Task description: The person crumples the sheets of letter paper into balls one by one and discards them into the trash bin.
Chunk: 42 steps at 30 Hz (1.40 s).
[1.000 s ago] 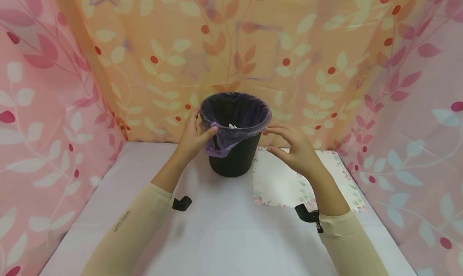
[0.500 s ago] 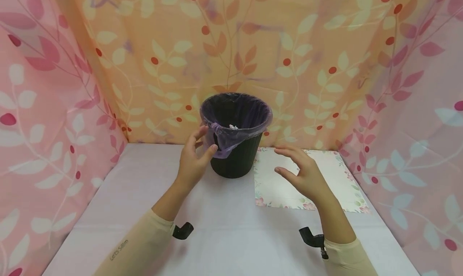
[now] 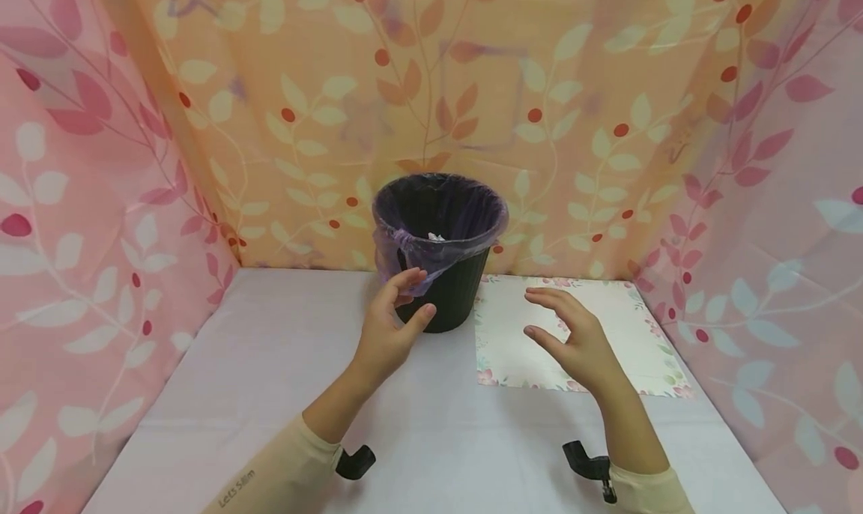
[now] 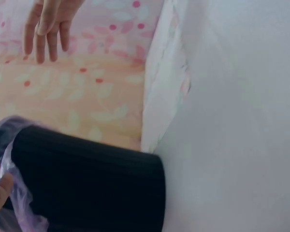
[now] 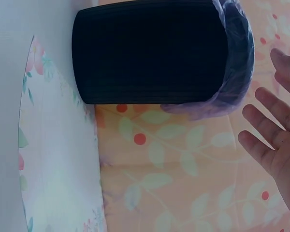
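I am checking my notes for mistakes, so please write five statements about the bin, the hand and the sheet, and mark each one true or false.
1. The black bin stands upright. True.
2. The right hand grips the bin's rim. False: it is apart from the bin and holds nothing.
3. A purple liner hangs over the rim. True.
4. In the head view, the floral sheet lies left of the bin. False: it lies to the right.
5. Something white shows inside the bin. True.
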Available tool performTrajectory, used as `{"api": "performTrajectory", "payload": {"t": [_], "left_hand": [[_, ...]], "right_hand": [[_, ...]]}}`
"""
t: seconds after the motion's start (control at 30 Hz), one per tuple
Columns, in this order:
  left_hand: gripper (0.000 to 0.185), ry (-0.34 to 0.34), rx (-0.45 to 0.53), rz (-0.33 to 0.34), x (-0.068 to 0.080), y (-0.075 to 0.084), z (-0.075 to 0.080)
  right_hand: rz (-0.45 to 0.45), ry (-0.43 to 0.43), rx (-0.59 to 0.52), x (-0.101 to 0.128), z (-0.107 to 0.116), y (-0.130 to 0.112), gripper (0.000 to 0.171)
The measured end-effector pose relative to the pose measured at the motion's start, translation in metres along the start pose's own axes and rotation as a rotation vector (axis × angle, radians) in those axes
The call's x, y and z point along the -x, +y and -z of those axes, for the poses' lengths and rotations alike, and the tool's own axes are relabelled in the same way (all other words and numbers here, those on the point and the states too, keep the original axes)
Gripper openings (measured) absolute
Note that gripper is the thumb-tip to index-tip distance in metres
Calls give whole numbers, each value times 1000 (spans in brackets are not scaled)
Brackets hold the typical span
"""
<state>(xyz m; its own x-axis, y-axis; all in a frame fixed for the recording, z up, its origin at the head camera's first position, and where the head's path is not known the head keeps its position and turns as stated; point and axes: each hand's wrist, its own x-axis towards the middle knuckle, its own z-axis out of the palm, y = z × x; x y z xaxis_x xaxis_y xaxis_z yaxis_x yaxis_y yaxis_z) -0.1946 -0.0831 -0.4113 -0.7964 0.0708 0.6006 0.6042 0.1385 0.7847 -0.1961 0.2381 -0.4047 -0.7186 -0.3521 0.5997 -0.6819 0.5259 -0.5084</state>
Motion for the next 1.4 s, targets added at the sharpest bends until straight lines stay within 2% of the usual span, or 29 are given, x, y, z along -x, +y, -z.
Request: {"api": "performTrajectory", "payload": {"t": [0.17,0.27,0.53,0.7,0.87,1.07,1.27,1.4], "left_hand": [[50,-40,-28,-33,9,-5,-11],[47,-78,-45,-13,12,-8,-18],[48,-242,-102,155,20,-27,-42],[53,-340,-131,234,20,-43,-57],[60,-382,-135,311,17,-56,-69],[68,-423,-153,418,15,-69,-91],[77,-481,-275,425,17,-82,-98],[84,-559,-312,411,16,-91,-102]], "right_hand": [[-10,2,-11,5,1,5,56],[-12,3,-1,6,2,9,56],[-70,15,1,9,10,20,58],[-118,10,17,9,12,27,58],[-162,5,37,11,14,36,57],[-245,-12,33,15,16,50,54],[-286,-23,-30,15,7,62,52],[-280,-28,-43,15,6,69,53]]}}
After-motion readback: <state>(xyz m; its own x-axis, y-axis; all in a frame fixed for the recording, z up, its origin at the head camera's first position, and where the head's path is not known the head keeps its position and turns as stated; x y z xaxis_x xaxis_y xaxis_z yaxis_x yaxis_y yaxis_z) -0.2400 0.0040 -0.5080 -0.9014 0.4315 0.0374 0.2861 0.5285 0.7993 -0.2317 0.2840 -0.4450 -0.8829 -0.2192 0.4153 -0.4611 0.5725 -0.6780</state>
